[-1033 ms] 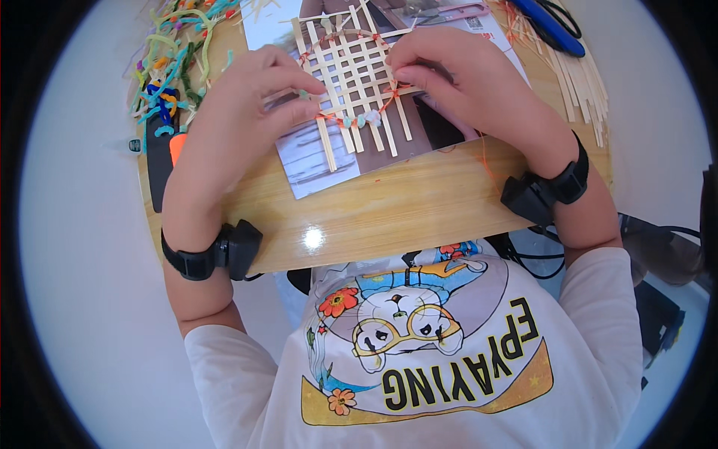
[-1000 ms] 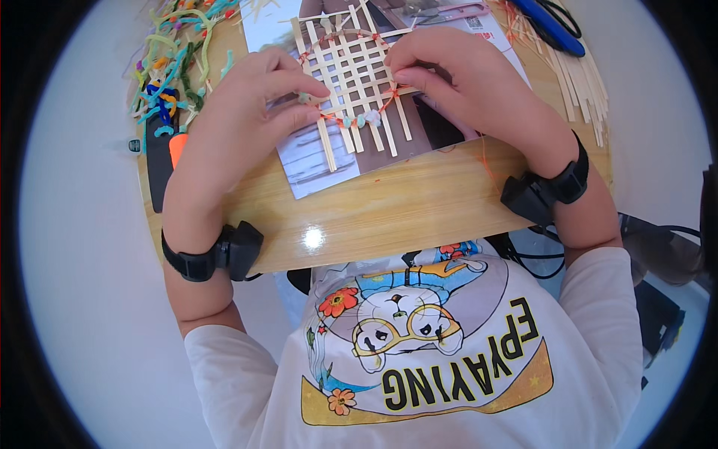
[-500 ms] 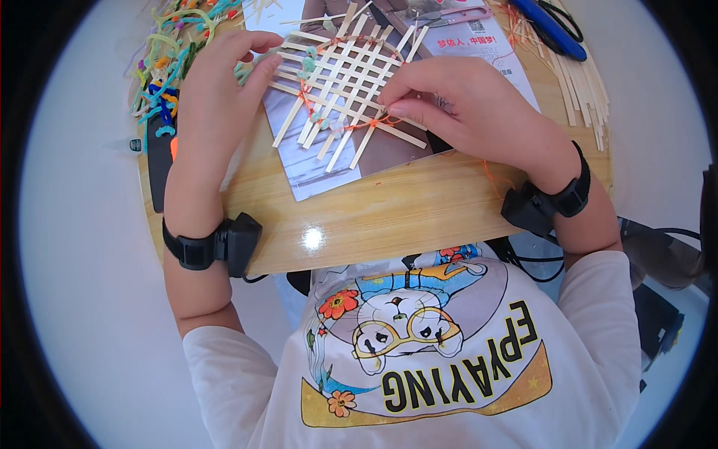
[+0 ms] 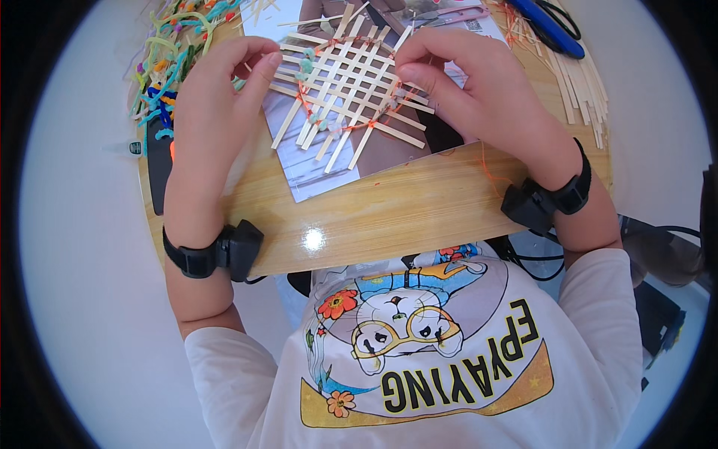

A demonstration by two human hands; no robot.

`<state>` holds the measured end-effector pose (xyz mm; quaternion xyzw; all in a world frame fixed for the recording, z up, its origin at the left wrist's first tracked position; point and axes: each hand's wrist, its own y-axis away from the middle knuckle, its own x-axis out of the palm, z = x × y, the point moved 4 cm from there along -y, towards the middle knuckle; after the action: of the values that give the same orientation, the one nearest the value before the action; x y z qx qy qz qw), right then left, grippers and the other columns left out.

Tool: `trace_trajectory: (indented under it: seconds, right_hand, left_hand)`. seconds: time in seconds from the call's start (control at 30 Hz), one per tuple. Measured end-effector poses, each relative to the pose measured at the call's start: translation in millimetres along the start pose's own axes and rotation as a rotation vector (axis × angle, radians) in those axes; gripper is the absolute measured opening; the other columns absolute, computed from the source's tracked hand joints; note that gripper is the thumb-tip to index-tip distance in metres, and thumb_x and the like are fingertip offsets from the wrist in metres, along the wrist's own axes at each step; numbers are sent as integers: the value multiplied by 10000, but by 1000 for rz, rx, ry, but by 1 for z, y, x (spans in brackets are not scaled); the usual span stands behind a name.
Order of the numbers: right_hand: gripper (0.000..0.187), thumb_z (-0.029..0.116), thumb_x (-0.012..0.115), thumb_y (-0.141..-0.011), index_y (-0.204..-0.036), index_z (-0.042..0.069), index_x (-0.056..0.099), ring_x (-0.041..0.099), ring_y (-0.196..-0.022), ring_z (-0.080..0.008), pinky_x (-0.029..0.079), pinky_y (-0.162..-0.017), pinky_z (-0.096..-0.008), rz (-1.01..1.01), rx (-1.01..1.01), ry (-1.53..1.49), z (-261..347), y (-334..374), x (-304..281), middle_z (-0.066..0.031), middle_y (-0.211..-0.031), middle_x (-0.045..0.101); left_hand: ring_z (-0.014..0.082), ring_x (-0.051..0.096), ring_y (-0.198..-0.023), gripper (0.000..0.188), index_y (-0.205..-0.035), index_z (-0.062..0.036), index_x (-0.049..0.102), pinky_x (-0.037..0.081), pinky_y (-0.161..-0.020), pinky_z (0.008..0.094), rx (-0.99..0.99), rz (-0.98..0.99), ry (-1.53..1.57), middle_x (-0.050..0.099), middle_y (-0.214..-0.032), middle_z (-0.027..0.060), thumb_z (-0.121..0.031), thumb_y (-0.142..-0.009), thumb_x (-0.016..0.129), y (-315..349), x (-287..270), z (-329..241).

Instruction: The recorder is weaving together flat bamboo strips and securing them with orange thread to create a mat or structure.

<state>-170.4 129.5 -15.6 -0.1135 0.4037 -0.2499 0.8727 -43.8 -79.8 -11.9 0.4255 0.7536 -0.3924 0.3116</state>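
A lattice of pale flat wooden strips (image 4: pixel 356 84) lies woven on a printed sheet (image 4: pixel 318 176). Orange thread (image 4: pixel 301 97) runs around it in a rough ring, with fuzzy mint-green tufts (image 4: pixel 306 67) on its left side. My left hand (image 4: pixel 224 93) is at the left strip ends, thumb and forefinger closed on one of them. At the lattice's right edge, my right hand (image 4: pixel 456 78) pinches with thumb and forefinger; whatever lies between the fingertips is too small to make out. Loose orange thread hangs below that hand toward the wrist.
Coloured fuzzy stems (image 4: pixel 168 75) are heaped at the far left, beside a dark flat object (image 4: pixel 156 172). At the far right lie a blue-handled tool (image 4: pixel 550 26) and a bundle of loose wooden strips (image 4: pixel 580 90). Pink-handled snips (image 4: pixel 456 15) rest on the sheet's far side.
My right hand has moved up and away along the lattice's right edge, uncovering the strip ends there. My left hand stays at almost the same place.
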Motion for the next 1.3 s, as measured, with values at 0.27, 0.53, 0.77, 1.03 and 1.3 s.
trace_trajectory:
  seconds: [0.27, 0.53, 0.77, 1.03, 1.3]
  right_hand:
    - [116, 120, 582, -937, -997, 27, 616, 596, -699, -179, 490, -708, -287, 62, 126, 38, -7, -1, 1, -80, -792, 633]
    - [139, 143, 581, -943, -1006, 26, 624, 595, -659, -172, 499, -687, -283, 80, 120, 57, -9, 1, 4, -80, -802, 654]
    - [130, 148, 574, -944, -987, 38, 627, 611, -675, -133, 507, -665, -275, 164, 222, 25, -1, -1, 3, -51, -812, 658]
    - [111, 138, 590, -942, -985, 50, 643, 591, -730, -78, 479, -666, -222, 39, 112, -27, -2, -1, 0, -10, -814, 651]
    - [107, 155, 630, -912, -964, 61, 643, 615, -657, -174, 477, -611, -286, -9, 12, -185, 5, 2, 4, -71, -763, 658]
  left_hand:
    - [193, 598, -822, 285, -1129, -70, 652, 495, -762, 325, 49, 35, -156, 642, -913, 83, -206, -879, 678, 2, 10, 21]
    - [162, 587, -777, 276, -1160, -89, 647, 493, -724, 293, -127, 181, 52, 613, -862, 47, -118, -886, 646, -2, 15, 29]
    - [118, 560, -807, 286, -1182, -106, 650, 461, -727, 254, -54, 79, 4, 622, -945, 10, -100, -896, 635, -3, 14, 23]
    - [114, 594, -793, 290, -1185, -112, 647, 481, -696, 257, 150, -90, 17, 657, -1082, 11, -161, -899, 654, -1, -3, -13]
    - [80, 601, -822, 489, -1366, -13, 488, 471, -749, 229, -149, 407, 897, 637, -1185, 66, -74, -906, 644, 31, 34, -52]
